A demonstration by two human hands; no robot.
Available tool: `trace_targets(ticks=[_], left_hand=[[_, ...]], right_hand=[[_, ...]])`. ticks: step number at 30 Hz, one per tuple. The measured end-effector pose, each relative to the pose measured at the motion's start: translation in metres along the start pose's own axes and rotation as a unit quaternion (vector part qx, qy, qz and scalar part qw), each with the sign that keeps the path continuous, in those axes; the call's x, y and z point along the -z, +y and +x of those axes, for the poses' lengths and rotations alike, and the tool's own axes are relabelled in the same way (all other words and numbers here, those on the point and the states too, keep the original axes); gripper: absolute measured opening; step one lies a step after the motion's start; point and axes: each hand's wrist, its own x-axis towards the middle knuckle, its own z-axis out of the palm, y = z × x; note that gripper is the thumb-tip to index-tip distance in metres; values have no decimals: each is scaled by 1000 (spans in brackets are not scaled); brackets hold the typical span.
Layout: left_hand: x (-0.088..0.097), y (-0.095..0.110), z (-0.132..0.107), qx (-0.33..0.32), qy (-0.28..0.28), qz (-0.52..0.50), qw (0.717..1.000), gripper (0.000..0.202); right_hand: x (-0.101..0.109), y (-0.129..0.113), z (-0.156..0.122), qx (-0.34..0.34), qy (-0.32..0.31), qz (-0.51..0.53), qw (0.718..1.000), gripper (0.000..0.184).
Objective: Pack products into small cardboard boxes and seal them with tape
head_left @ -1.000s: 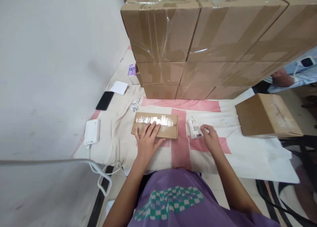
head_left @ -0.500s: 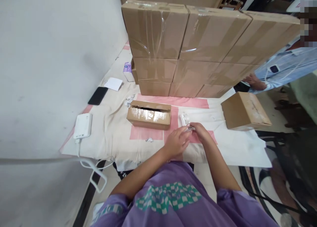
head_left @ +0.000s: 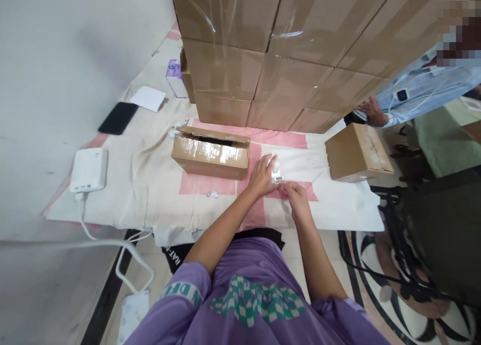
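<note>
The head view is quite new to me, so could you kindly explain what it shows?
There is no machine here: you see a person's bare left hand and right hand, through a camera worn on that person's head, looking forward and down. The left hand is on a small white object, partly covering it. The right hand's fingers are pinched together by the object's near end; whether they hold anything is too small to make out.

On the cloth-covered table, a carton with a gap along its top stands left of the hands, stacked boxes rise behind, and another box sits to the right. Farther left lies a white device.
</note>
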Motion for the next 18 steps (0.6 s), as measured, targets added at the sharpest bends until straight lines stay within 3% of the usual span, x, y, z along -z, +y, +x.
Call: trace_targets(ticks=[7, 18], left_hand=[[2, 2, 1, -3, 4, 0, 1000, 100], [5, 4, 1, 4, 7, -1, 1000, 100]], right_hand=[[-20, 12, -9, -68, 20, 130, 989, 43], [-25, 25, 0, -45, 16, 199, 979, 48]])
